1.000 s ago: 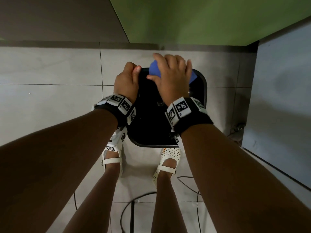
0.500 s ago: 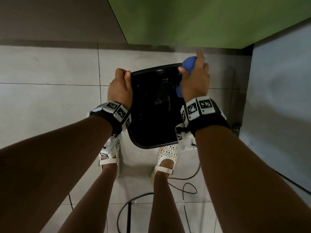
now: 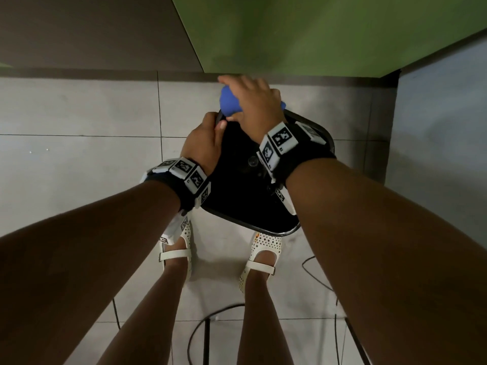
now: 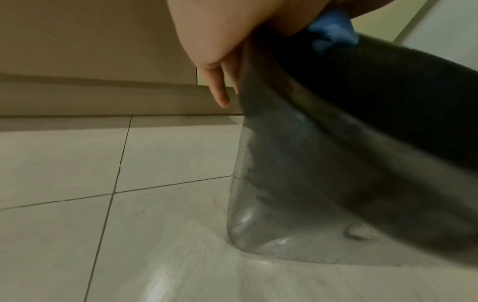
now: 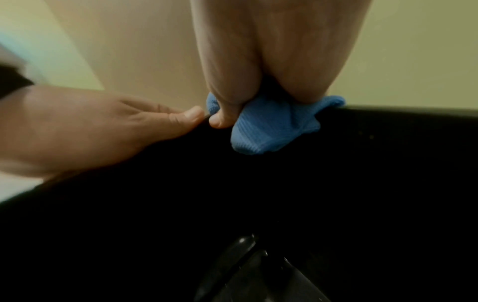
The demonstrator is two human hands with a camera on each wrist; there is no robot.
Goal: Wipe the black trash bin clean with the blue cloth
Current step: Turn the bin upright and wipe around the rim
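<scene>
The black trash bin (image 3: 311, 225) stands on the tiled floor between my arms, its open mouth facing up. My left hand (image 3: 204, 143) grips the far left part of its rim, thumb inside (image 5: 181, 118), fingers outside (image 4: 220, 96). My right hand (image 3: 253, 101) holds the bunched blue cloth (image 3: 229, 101) over the far rim, next to the left thumb. In the right wrist view the blue cloth (image 5: 269, 126) hangs over the rim into the bin (image 5: 388, 183). The left wrist view has the bin's outer wall (image 4: 323, 173) and a bit of cloth (image 4: 333, 32).
A green wall (image 3: 316, 35) and a brown wall (image 3: 92, 30) stand just behind the bin. A grey panel (image 3: 442, 127) rises at the right. My feet in white sandals (image 3: 261, 259) stand by the bin's near side. Black cables (image 3: 205, 333) lie on the floor behind them.
My right hand with the cloth has gone from the far right corner of the rim to the far left part, close to my left hand. The bin has turned under my hands.
</scene>
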